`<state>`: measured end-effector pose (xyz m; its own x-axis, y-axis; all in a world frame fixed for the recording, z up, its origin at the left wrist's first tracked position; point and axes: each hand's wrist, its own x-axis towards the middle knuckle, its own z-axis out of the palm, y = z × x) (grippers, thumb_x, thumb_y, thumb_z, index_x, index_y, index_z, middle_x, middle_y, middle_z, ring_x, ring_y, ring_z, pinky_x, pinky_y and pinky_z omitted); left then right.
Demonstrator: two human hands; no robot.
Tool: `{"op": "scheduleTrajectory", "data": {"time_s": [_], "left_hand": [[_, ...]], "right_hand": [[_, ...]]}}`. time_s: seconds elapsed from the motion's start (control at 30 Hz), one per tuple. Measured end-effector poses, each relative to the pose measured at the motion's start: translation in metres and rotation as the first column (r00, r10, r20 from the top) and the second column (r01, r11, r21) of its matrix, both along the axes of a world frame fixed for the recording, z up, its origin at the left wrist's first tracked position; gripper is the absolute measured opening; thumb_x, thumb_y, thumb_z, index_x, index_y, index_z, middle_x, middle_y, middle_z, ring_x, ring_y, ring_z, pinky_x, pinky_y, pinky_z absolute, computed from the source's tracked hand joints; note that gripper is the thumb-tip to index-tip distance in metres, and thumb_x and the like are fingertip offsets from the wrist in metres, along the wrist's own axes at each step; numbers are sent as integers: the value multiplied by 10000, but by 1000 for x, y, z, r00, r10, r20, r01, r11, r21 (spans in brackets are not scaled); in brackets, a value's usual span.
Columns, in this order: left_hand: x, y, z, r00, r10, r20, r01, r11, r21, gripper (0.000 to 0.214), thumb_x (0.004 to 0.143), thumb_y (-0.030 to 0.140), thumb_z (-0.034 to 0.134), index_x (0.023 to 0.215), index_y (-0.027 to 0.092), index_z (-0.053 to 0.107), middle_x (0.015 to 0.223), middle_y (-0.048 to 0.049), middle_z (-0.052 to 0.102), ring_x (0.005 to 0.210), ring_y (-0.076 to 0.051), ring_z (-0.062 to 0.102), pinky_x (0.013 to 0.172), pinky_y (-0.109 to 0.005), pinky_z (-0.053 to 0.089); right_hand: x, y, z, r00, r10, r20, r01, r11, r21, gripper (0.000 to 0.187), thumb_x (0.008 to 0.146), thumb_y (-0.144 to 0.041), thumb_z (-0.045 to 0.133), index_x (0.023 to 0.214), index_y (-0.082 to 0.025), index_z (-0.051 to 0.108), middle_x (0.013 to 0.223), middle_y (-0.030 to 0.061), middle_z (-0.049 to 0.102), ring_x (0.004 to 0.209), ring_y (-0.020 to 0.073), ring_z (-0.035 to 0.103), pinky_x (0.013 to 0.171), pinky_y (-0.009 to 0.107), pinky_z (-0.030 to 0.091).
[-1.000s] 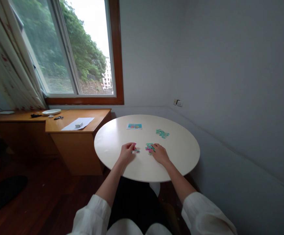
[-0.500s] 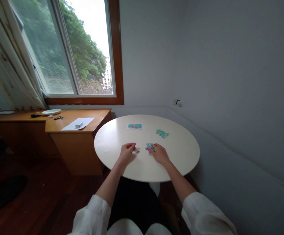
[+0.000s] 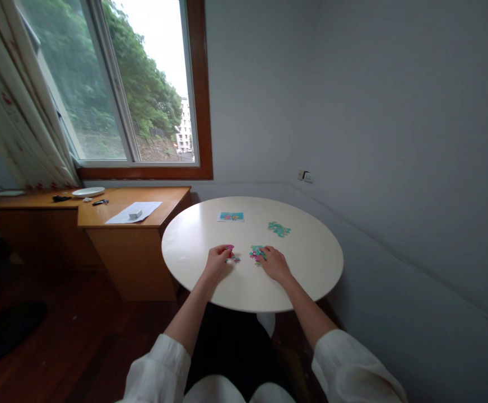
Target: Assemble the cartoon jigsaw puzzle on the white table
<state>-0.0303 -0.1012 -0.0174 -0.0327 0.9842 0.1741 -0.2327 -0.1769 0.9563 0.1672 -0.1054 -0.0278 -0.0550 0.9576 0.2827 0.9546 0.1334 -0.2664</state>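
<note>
Hands first, as I see them from the head camera: my left hand (image 3: 217,261) lies low on the round white worktop (image 3: 311,268) with its fingers curled, and it appears to pinch a pink puzzle piece (image 3: 229,247) at the fingertips. Just beside that hand, toward the middle, sits a small cluster of pieces (image 3: 236,258) flat on the surface. My right hand (image 3: 274,263) rests palm down near it, its fingertips touching the near edge of a joined patch of pink and teal pieces (image 3: 257,253); the view is too small for me to tell whether those fingers grip a piece or only press on the patch. Farther back on the right lies a loose heap of teal pieces (image 3: 279,228), well apart from both hands, and a small picture card (image 3: 231,216) lies flat near the far rim. White sleeves cover both forearms up to the elbow. Left of the worktop stands a wooden cabinet (image 3: 134,252) carrying a sheet of paper (image 3: 121,217) with a small pale block (image 3: 135,214) on it, and a white plate (image 3: 88,192) sits farther along under the window (image 3: 143,84).
</note>
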Motion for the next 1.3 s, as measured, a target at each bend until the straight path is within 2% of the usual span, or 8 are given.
{"op": "scheduleTrajectory", "data": {"time_s": [0.7,1.03,1.3], "left_hand": [[-1,3,-4,999,-11,38,11,1000,-9,214,583,203,631,756,85,677,557,-22,593,529,-89,527,577,-228,404],[0,0,1,999,-17,34,17,1000,-7,232,576,275,667,724,96,677,552,-21,580,524,-95,521,573,-235,401],[-2,4,-6,999,-31,21,30,999,29,291,616,371,659,717,98,673,561,-24,580,539,-96,527,599,-244,414]], "right_hand": [[-1,-3,5,1000,6,4,-6,1000,-20,372,837,-293,372,1164,-213,532,1194,64,518,1083,175,463,929,284,296],[0,-2,4,1000,9,-3,-9,1000,-14,379,833,-289,369,1162,-199,534,1202,71,515,1087,181,464,934,284,300],[0,-1,3,1000,7,2,-7,1000,-20,381,830,-289,370,1164,-201,531,1203,64,516,1091,176,461,936,283,299]]}}
